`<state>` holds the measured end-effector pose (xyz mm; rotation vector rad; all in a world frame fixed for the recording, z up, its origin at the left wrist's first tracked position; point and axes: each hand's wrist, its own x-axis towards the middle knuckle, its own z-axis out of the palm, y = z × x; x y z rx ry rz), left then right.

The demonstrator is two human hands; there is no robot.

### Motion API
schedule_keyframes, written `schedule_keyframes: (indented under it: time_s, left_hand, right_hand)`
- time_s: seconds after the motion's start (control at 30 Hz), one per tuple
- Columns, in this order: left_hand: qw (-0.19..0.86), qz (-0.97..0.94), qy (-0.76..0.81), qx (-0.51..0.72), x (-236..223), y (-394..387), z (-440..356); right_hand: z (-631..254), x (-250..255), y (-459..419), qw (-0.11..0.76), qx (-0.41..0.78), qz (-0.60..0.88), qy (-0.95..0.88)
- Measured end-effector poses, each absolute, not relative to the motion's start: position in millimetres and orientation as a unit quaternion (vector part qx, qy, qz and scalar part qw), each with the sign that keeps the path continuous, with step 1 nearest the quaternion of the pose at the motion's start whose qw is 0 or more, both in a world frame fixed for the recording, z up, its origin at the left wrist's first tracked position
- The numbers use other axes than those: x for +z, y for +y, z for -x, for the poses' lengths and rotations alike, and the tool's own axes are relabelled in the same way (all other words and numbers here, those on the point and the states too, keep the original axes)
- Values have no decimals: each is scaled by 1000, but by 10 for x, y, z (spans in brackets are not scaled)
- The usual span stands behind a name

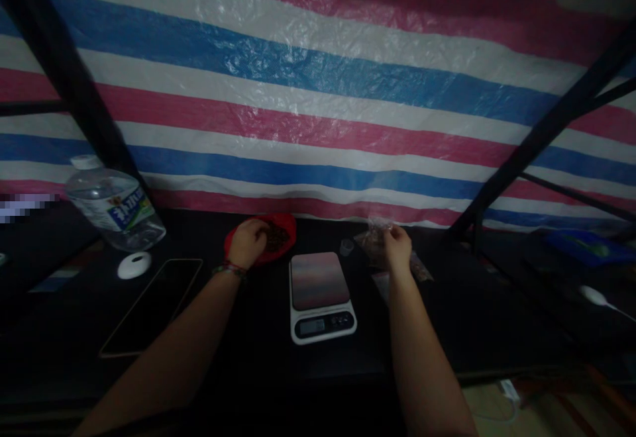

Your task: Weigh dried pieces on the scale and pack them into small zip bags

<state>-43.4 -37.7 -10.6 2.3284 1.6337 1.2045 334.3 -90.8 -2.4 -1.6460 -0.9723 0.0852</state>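
My left hand (248, 242) is over the left side of a red bowl (287, 225), its fingers curled down at the small dark brown pieces (276, 238) inside. What those fingertips hold is hidden. My right hand (397, 245) pinches the top of a clear plastic bag (372, 242), and more bags with brownish contents (421, 269) lie beneath it. Between my hands sits a white kitchen scale (322, 298) with a bare, shiny weighing plate. Its small display is lit, but I cannot read it. A small clear cup (346, 247) stands between the scale and the bags.
At the left stand a large clear bottle (116, 205), a white oval object (134, 265) and a dark phone (154, 308). A blue tray-like object (591, 248) and a white cabled item (593, 296) lie right. Dark frame posts and a striped sheet (308, 132) border the black table.
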Motion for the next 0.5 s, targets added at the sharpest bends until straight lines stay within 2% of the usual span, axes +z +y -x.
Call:
schedule_keyframes:
  time_s: [0.07, 0.13, 0.27, 0.37, 0.5]
  left_hand:
    - [23, -767, 546, 336, -138, -338, 433]
    - [23, -779, 552, 295, -174, -323, 407]
    - [21, -808, 533, 251, -237, -320, 328]
    - [21, -828, 515, 223, -262, -326, 266]
    - [19, -841, 503, 199, -271, -335, 192]
  right_hand:
    - [-3381, -66, -899, 511, -45, 752, -415]
    - [-3294, -103, -883, 474, -62, 739, -474]
    - [-2976, -224, -837, 365, 17, 679, -637]
    - [-2821, -339, -819, 295, 60, 659, -689]
    - [-2760, -390, -821, 294, 90, 649, -696]
